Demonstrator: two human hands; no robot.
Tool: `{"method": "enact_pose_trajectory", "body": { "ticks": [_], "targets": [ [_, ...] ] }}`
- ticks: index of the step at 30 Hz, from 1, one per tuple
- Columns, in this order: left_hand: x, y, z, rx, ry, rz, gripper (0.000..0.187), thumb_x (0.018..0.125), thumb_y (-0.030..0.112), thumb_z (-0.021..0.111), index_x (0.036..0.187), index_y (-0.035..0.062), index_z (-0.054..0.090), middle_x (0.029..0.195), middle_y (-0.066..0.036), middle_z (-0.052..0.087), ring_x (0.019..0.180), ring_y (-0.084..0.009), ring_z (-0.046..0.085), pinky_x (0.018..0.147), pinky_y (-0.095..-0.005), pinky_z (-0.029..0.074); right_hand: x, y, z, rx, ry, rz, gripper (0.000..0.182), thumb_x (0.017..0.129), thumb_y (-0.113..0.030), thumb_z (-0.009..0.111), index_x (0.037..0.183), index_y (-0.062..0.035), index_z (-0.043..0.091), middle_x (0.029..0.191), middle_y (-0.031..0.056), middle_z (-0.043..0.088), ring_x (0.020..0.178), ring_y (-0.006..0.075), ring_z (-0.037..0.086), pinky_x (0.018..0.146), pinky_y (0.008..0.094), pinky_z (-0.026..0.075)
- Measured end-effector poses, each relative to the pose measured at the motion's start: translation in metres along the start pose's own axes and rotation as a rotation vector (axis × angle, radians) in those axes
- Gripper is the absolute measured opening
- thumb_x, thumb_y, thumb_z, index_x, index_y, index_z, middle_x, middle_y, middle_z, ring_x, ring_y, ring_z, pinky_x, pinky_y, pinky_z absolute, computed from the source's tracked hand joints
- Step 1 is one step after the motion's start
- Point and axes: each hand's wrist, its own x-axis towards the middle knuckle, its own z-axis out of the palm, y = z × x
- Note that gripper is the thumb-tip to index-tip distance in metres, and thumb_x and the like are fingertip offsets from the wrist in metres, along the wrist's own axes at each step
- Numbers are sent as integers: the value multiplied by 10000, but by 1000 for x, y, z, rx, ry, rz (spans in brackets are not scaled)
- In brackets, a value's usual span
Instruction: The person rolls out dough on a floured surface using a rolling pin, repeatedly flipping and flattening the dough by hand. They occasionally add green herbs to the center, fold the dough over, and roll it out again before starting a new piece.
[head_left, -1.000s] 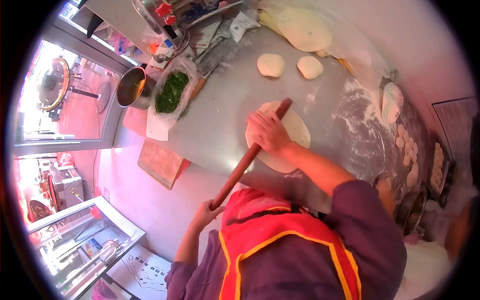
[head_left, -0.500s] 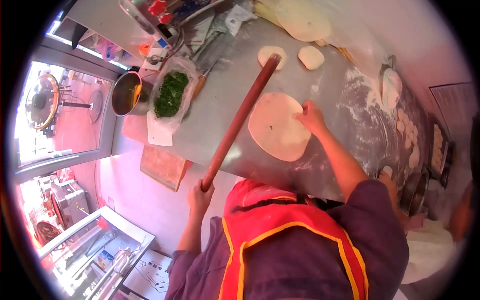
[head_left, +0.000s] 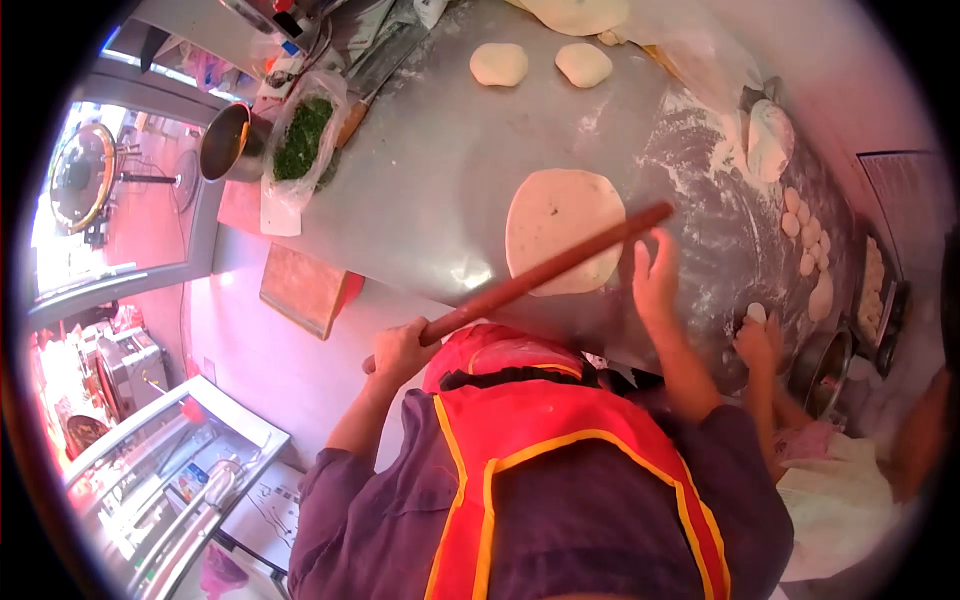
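Note:
A long reddish-brown rolling pin [head_left: 530, 277] slants across the view, with my left hand [head_left: 403, 350] wrapped round its lower left part. Its far end reaches past the right edge of a flat round sheet of dough [head_left: 557, 210] on the metal table. My right hand [head_left: 657, 280] is just below that end, fingers raised and apart, holding nothing. Part of the dough sheet is hidden under the pin. Two thick dough rounds, one on the left [head_left: 498, 64] and one on the right [head_left: 584, 65], lie farther back.
Chopped greens [head_left: 302, 140] in a plastic bag stand by a metal pot [head_left: 222, 142] at the left. Flour and several small dough pieces [head_left: 808, 235] lie on the right of the table [head_left: 420, 190]. A co-worker's hand [head_left: 760, 345] with a small dough piece is at lower right.
The rolling pin has swung from upright to a flatter slant across the dough sheet. My right hand has let go of the dough's edge and come near the pin's end. The view has shifted.

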Motion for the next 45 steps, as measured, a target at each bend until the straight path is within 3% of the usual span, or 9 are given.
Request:
{"method": "enact_pose_trajectory", "body": {
  "ticks": [2,5,9,15,24,31,38,42,45],
  "targets": [
    [-8,10,17,-48,-66,-38,237,765,285,704,872,81,652,746,-159,672,732,-378,655,655,-462,512,-11,-18,-8,-74,-52,-232,328,910,-107,581,1236,-75,592,1269,205,502,1251,384,437,1120,494,287],
    [-9,4,28,-112,-110,-81,262,766,306,695,897,82,658,755,-173,671,732,-389,652,655,-468,516,-17,-8,0,-390,-259,-532,352,887,-153,608,1229,-71,595,1312,160,528,1232,393,469,1096,552,312],
    [-8,-7,22,-91,-158,-97,265,775,324,672,882,83,647,744,-169,667,719,-381,652,653,-470,515,32,-44,12,-117,-121,-445,433,897,-225,600,1295,-58,559,1396,142,480,1309,382,424,1086,651,254],
    [-2,-2,21,-34,-244,-10,274,794,345,664,871,85,630,743,-161,671,712,-380,654,646,-467,514,12,-31,39,-230,-486,-576,529,947,-242,524,1420,-26,432,1475,183,418,1387,392,355,1131,613,184],
    [50,-49,-55,144,23,-235,366,840,441,675,964,100,629,744,-146,681,717,-363,667,625,-487,511,147,-122,183,-270,-187,-677,511,989,-263,472,1450,-57,393,1487,142,414,1385,335,366,1128,602,232],
    [28,-52,-32,179,67,-191,340,814,404,724,947,105,632,737,-140,674,703,-349,663,606,-470,493,91,-68,129,-270,-357,-835,512,972,-279,504,1437,-89,412,1507,89,403,1394,307,366,1124,582,253],
    [61,-53,-79,57,344,-166,376,811,391,750,967,97,576,758,-82,663,724,-296,657,630,-420,489,194,-142,216,-52,-91,-836,504,920,-223,604,1382,-76,466,1424,125,482,1321,326,443,1095,550,299],
    [54,-55,-87,-9,381,-180,366,796,393,764,899,90,585,714,-90,638,691,-291,640,615,-406,469,179,-133,162,61,20,-686,434,877,-136,654,1289,-63,540,1301,153,567,1209,345,520,1055,465,371],
    [22,-55,-71,-63,410,-286,368,797,400,764,893,90,590,702,-98,633,671,-296,631,609,-405,457,143,-48,112,-64,-106,-81,421,854,-191,696,1225,-40,567,1209,170,612,1105,315,584,942,398,456]
  ]
}}
